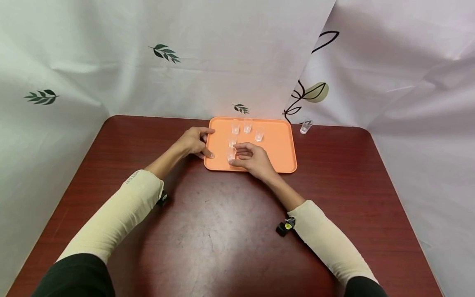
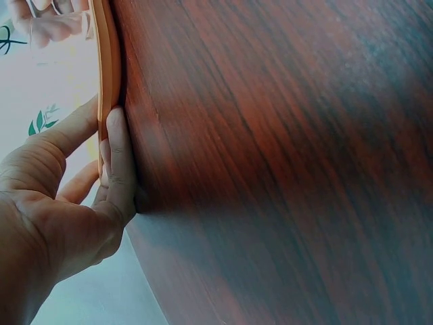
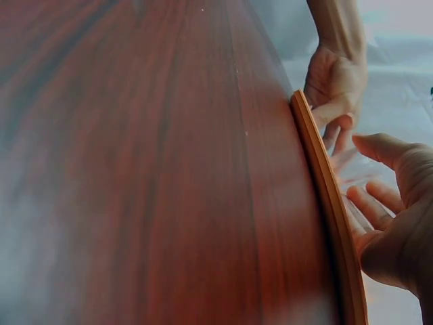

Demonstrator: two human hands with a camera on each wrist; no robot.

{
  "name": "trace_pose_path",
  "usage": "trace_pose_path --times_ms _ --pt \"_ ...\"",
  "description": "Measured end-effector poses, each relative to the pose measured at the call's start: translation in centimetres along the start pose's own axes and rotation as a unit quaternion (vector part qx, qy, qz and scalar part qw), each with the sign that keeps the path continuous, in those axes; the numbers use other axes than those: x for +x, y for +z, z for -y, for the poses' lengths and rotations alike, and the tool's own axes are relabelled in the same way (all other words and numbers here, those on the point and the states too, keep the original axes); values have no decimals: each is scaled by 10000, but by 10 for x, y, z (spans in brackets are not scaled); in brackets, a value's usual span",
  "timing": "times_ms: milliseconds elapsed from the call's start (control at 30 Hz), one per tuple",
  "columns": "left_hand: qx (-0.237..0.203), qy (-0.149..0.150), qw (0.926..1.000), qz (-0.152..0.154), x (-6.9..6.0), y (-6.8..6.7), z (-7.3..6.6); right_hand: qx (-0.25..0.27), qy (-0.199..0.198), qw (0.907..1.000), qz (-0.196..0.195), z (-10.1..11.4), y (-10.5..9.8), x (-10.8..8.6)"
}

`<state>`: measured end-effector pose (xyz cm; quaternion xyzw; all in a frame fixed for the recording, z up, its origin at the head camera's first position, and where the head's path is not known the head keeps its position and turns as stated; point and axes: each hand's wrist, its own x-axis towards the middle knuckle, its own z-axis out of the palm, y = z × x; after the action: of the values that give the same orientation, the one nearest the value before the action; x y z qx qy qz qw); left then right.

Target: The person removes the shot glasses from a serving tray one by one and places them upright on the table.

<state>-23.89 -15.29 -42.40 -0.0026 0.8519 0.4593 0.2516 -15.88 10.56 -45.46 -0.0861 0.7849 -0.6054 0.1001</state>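
An orange tray (image 1: 276, 154) lies at the table's far edge. My left hand (image 1: 193, 141) grips its left edge; in the left wrist view, fingers of the left hand (image 2: 81, 196) lie on both sides of the rim. Several small clear plastic cups stand on the tray, among them one at the back (image 1: 247, 126) and another right of centre (image 1: 259, 134). At the tray's front left, my right hand (image 1: 255, 160) holds a clear plastic cup (image 1: 231, 155) between thumb and fingers. The right wrist view shows this cup only faintly beside the right hand (image 3: 399, 210).
Right of the tray, another clear cup (image 1: 306, 126) leans or lies at the table's back edge. The dark red wooden table (image 1: 208, 231) extends in front of the tray. White curtains (image 1: 208, 62) with leaf prints hang close behind it.
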Motion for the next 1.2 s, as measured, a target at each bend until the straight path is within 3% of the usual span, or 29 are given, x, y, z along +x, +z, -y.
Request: trace_pose_path --times_ms 500,1200 --pt "-55 -58 10000 -1 0 0 0 -64 -252 9997 -4 1 11 5" --pt "-43 -23 10000 -12 0 0 0 -229 -310 9992 -43 1 -3 -4"
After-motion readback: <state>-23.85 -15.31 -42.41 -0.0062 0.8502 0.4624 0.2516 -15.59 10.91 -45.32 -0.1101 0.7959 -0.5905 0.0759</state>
